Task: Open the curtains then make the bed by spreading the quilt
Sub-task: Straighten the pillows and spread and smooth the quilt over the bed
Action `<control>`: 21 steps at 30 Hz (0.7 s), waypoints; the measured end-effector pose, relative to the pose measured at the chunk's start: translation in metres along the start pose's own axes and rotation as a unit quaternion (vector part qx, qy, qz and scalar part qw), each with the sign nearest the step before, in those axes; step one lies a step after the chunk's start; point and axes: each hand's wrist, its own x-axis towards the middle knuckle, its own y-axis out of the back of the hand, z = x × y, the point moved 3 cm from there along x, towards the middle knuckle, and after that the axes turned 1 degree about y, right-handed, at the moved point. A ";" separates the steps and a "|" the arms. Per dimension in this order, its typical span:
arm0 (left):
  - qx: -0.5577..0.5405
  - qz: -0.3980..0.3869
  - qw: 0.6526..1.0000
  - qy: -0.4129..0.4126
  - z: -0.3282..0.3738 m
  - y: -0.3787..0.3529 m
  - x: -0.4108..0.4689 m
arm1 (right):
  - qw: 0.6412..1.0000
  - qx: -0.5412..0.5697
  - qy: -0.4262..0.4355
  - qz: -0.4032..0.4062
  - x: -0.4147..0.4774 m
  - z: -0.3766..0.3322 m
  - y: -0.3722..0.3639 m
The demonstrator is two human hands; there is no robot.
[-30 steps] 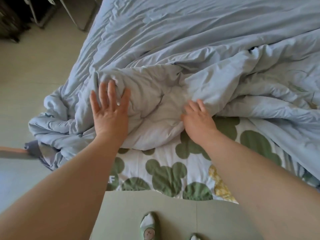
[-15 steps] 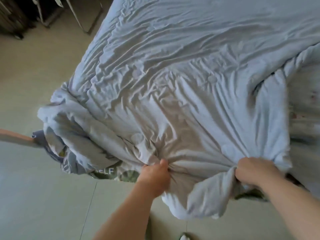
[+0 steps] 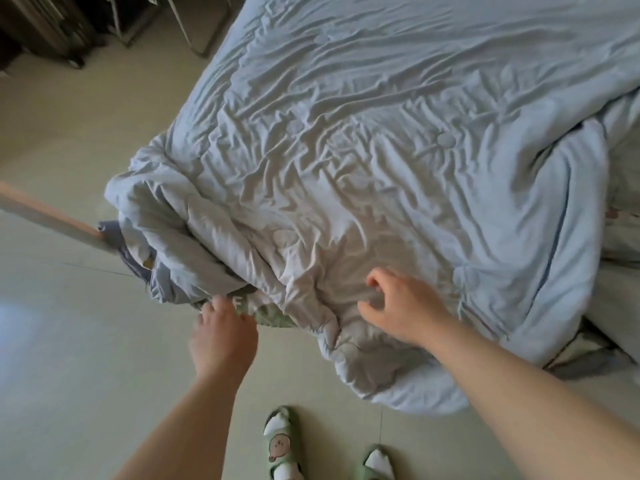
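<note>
A pale blue quilt [image 3: 363, 140] lies wrinkled over the bed, its near edge hanging over the foot of the bed toward me. At the left corner it is bunched in thick folds [image 3: 180, 244]. A strip of green-patterned sheet [image 3: 270, 311] shows under that edge. My left hand [image 3: 223, 337] reaches at the sheet's edge just below the bunched corner, fingers bent; whether it grips cloth is unclear. My right hand [image 3: 401, 306] hovers over the quilt's near edge with fingers spread and curled, holding nothing.
Beige tiled floor [image 3: 69, 358] surrounds the foot of the bed. A wooden bar [image 3: 48, 218] sticks out at the left corner. My feet in green slippers [image 3: 282, 441] stand close to the bed. Metal frame legs [image 3: 194, 32] and dark furniture stand at the back left.
Both hands gripped the quilt and pulled it toward the foot, covering the patterned sheet. Now both have let go; the right hand hovers open and the left has moved to the left corner.
</note>
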 end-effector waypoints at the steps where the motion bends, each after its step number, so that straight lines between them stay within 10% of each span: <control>1: -0.015 0.006 0.998 0.058 -0.014 0.004 0.009 | 0.999 -0.003 0.038 -0.002 0.002 -0.020 -0.006; 16: -0.283 -0.003 0.959 0.003 -0.056 0.062 0.104 | 0.994 -0.018 -0.100 0.044 0.072 -0.104 -0.047; 21: -0.100 -0.063 0.993 0.031 -0.094 0.073 0.110 | 0.980 0.032 -0.187 0.065 0.087 -0.103 0.006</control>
